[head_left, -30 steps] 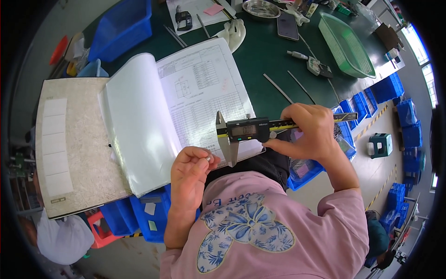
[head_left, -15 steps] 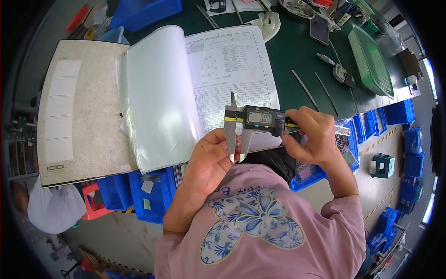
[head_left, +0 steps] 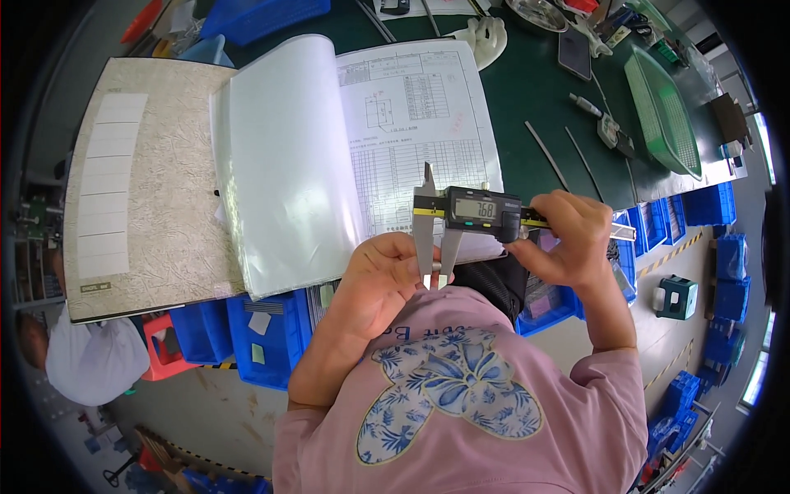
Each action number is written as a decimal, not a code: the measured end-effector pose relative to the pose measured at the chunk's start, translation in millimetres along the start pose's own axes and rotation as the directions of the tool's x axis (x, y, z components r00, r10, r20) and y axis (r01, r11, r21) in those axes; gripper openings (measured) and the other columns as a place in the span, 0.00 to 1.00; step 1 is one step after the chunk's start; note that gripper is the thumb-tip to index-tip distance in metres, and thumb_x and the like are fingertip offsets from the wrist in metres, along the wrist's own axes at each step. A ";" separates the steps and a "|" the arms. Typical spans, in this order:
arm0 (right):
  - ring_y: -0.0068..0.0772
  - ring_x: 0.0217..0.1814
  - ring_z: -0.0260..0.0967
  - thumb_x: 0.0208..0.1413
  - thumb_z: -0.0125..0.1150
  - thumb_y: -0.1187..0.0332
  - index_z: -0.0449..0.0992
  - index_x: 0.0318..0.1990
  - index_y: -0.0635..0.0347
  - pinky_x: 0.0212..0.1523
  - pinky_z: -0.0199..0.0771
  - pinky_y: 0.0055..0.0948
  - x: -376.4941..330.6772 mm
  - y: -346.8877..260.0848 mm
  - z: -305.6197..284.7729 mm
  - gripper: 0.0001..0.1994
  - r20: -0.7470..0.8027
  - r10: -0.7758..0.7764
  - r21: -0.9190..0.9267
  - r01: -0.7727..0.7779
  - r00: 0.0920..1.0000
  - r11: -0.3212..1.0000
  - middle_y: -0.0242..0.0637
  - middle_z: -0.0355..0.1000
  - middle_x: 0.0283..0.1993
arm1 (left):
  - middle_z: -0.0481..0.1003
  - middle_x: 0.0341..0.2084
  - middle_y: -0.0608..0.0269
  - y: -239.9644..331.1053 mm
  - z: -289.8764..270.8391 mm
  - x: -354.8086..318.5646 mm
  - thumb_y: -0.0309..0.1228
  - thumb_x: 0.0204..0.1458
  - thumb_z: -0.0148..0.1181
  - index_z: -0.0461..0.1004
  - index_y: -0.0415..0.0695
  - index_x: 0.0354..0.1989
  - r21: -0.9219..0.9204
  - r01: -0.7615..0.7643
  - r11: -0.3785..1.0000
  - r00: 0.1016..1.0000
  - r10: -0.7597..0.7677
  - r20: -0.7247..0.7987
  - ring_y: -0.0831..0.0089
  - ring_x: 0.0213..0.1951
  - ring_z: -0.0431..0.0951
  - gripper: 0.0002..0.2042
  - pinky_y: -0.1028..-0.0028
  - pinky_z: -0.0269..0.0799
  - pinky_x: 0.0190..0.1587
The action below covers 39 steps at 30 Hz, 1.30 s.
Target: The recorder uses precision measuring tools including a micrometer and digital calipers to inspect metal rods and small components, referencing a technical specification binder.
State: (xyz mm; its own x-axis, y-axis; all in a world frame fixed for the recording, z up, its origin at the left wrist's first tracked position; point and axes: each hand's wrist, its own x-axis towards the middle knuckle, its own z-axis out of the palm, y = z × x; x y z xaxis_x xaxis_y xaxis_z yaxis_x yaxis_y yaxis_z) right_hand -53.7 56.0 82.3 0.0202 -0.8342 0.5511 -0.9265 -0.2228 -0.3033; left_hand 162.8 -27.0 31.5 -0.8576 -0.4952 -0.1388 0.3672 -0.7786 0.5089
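My right hand [head_left: 568, 239] is closed round the beam of a digital caliper [head_left: 485, 212], thumb below the beam. The caliper lies level in front of my chest, its long jaws pointing down toward me, its display lit. My left hand [head_left: 383, 276] is pinched at the jaws, fingertips on a small grey metal piece [head_left: 437, 267] that sits between them, mostly hidden by fingers and jaws. Behind the caliper lies an open binder [head_left: 152, 189] with a raised clear sleeve [head_left: 288, 173] and a printed drawing sheet [head_left: 420, 165].
On the green table [head_left: 527, 99] lie two thin metal strips [head_left: 547, 156], a micrometer [head_left: 605, 128], a phone [head_left: 574, 54] and a white glove [head_left: 485, 39]. A green basket [head_left: 662, 111] stands at right. Blue bins [head_left: 267, 342] sit below the table edge.
The caliper's jaws have come closer together round the small metal piece, and its reading has changed. Both hands and the caliper sit slightly farther right in view.
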 end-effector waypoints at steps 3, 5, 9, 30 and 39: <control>0.31 0.11 0.58 0.29 0.66 0.58 0.68 0.19 0.59 0.12 0.55 0.26 0.3 0.7 -2.1 0.16 -0.021 -0.017 -0.024 0.017 1.000 1.000 0.32 0.61 0.13 | 0.71 0.35 0.53 6.0 5.9 -1.5 0.23 0.46 0.52 0.68 0.34 0.36 0.083 0.023 0.996 1.000 -0.024 0.014 0.66 0.38 0.72 0.09 0.72 0.66 0.43; 0.31 0.11 0.57 0.29 0.66 0.58 0.68 0.19 0.59 0.11 0.55 0.25 0.4 1.5 -3.2 0.16 -0.013 -0.018 -0.067 0.017 1.000 0.998 0.31 0.60 0.13 | 0.71 0.36 0.52 8.8 10.4 -1.4 0.21 0.45 0.50 0.66 0.34 0.37 0.091 0.030 0.995 0.999 -0.028 -0.028 0.66 0.38 0.72 0.10 0.72 0.65 0.44; 0.30 0.10 0.56 0.29 0.66 0.57 0.67 0.19 0.57 0.12 0.54 0.25 -1.4 2.4 -3.6 0.16 -0.032 -0.037 -0.115 0.033 0.999 0.993 0.30 0.59 0.13 | 0.68 0.37 0.52 10.6 16.7 -1.5 0.19 0.40 0.46 0.61 0.33 0.40 0.089 -0.034 0.995 0.998 0.038 -0.044 0.67 0.39 0.70 0.15 0.71 0.64 0.45; 0.30 0.10 0.58 0.26 0.68 0.62 0.68 0.19 0.59 0.11 0.55 0.24 -8.0 4.9 5.3 0.16 -0.030 0.029 -0.057 -0.031 0.999 0.998 0.31 0.61 0.12 | 0.68 0.33 0.61 -6.2 16.2 6.2 0.21 0.43 0.53 0.63 0.40 0.34 0.365 -0.027 0.931 0.984 0.088 -0.154 0.74 0.35 0.71 0.09 0.74 0.67 0.43; 0.30 0.11 0.59 0.26 0.67 0.62 0.68 0.20 0.60 0.11 0.56 0.24 -6.7 4.5 5.2 0.15 -0.016 0.023 -0.041 -0.024 1.000 0.999 0.32 0.62 0.13 | 0.68 0.31 0.62 -5.3 15.4 5.4 0.21 0.44 0.53 0.62 0.38 0.34 0.360 -0.016 0.933 0.985 0.075 -0.153 0.77 0.35 0.70 0.09 0.77 0.66 0.42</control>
State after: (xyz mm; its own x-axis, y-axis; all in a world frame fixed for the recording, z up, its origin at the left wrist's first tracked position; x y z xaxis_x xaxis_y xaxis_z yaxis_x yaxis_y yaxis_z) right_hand -56.0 57.9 73.1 -0.0072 -0.8310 0.5563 -0.9412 -0.1823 -0.2845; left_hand 150.6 -19.6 41.1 -0.7626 -0.6054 -0.2280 0.2265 -0.5800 0.7825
